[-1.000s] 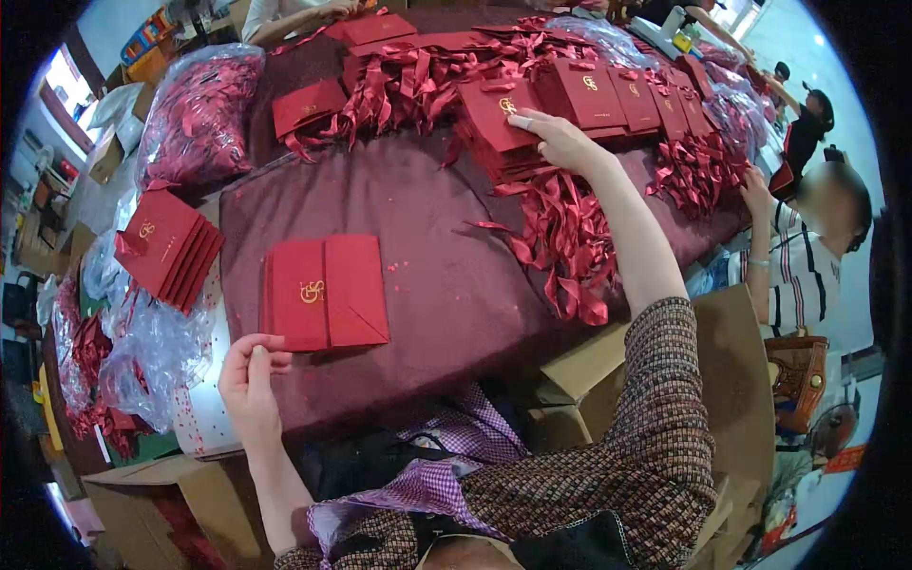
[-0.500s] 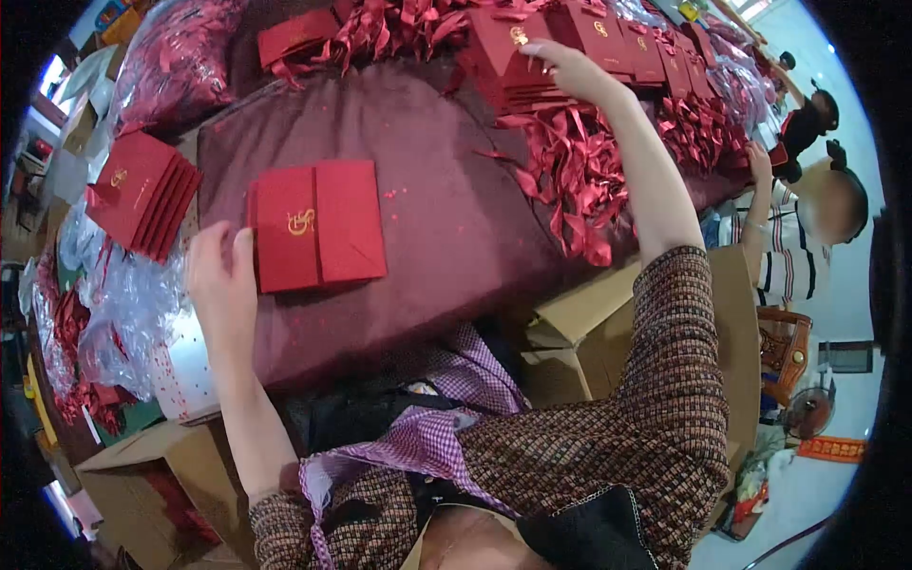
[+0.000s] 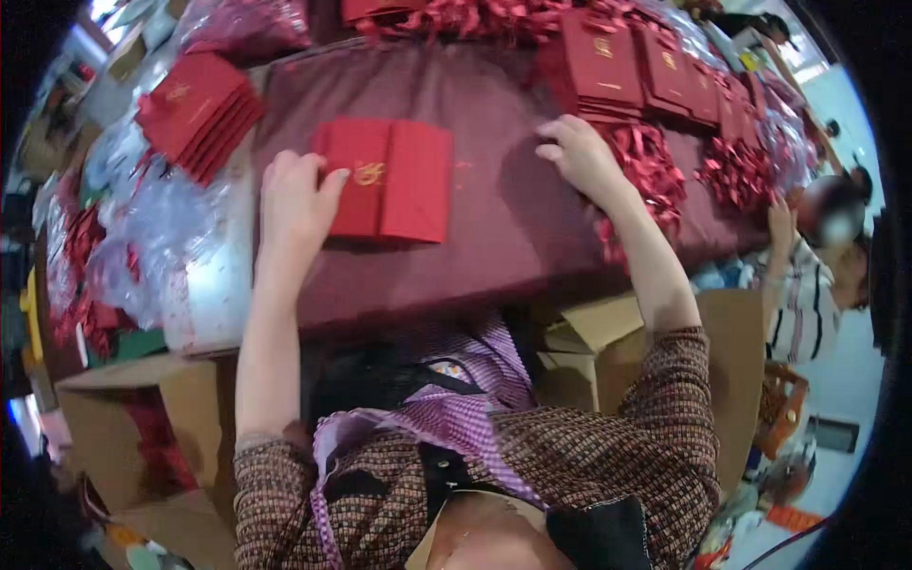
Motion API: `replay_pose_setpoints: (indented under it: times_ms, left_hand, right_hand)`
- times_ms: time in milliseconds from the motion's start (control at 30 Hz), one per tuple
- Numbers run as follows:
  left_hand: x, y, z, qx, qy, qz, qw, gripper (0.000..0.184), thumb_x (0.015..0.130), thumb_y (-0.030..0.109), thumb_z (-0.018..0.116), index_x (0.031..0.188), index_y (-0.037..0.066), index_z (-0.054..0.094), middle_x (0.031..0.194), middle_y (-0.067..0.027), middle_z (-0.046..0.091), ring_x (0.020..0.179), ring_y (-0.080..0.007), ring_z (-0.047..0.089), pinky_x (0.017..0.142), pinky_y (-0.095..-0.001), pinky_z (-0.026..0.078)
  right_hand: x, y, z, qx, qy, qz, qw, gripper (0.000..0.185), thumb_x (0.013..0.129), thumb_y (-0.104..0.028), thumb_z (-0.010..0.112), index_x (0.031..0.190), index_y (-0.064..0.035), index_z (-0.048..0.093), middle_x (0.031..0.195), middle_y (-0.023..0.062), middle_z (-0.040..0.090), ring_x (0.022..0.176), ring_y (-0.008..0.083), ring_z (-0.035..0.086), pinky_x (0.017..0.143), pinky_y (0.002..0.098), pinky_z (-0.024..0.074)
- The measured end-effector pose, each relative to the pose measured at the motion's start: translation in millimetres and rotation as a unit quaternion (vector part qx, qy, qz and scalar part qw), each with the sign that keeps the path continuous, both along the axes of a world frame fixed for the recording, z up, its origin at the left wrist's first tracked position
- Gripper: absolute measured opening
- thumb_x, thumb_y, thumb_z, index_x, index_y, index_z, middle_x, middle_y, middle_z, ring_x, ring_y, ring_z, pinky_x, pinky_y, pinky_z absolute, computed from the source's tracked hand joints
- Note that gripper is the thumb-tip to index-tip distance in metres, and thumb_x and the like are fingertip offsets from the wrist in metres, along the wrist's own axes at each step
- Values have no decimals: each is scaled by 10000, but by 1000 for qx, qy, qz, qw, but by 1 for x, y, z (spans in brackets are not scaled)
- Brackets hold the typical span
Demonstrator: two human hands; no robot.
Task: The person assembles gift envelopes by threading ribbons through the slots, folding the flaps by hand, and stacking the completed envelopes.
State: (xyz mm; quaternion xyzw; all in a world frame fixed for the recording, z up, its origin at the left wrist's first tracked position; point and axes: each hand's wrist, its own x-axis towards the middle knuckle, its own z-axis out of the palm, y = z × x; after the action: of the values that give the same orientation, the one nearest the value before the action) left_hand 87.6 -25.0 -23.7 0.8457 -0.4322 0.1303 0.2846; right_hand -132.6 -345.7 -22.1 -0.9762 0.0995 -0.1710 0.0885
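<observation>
Near the table's middle lies a flat stack of red folded bags (image 3: 416, 180) with a gold logo. My left hand (image 3: 299, 204) is at the stack's left edge, thumb and fingers apart, with nothing visible held. Over the dark red cloth (image 3: 494, 237), to the right of that stack, my right hand (image 3: 579, 157) hovers empty, its fingers apart. Just beyond it stands a pile of finished-looking red bags (image 3: 598, 62), with red ribbons (image 3: 651, 176) hanging toward the front. Another fanned stack of red bags (image 3: 199, 114) rests at the left.
Clear plastic wrapping (image 3: 157, 237) covers the left side. A bulging bag of ribbons (image 3: 242, 24) sits at the back left. Open cardboard boxes (image 3: 195, 418) stand below the table's front edge. Another person in a striped top (image 3: 803, 299) is at the right.
My right hand has left the ribboned bag pile and come back toward the middle. My left hand remains beside the central stack. The view has shifted.
</observation>
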Motion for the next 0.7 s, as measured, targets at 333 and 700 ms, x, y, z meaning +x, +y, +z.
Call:
replay_pose_setpoints:
  times_ms: [333, 700]
  left_hand:
    - [-29, -3, 21, -59, 194, 21, 979, 169, 775, 106, 678, 835, -6, 567, 821, -151, 577, 822, -314, 562, 762, -418, 449]
    - [-49, 18, 4, -132, 429, 10, 893, 202, 819, 74, 658, 978, -46, 633, 731, -22, 605, 662, -42, 511, 580, -224, 427]
  right_hand:
    - [39, 96, 24, 359, -102, 29, 927, 201, 886, 14, 567, 1061, -15, 663, 853, 43, 643, 772, 111, 573, 712, 236, 457]
    - [51, 160, 0, 412, -90, 90, 902, 105, 809, -13, 641, 913, 1, 641, 852, 149, 666, 820, 261, 647, 713, 347, 504]
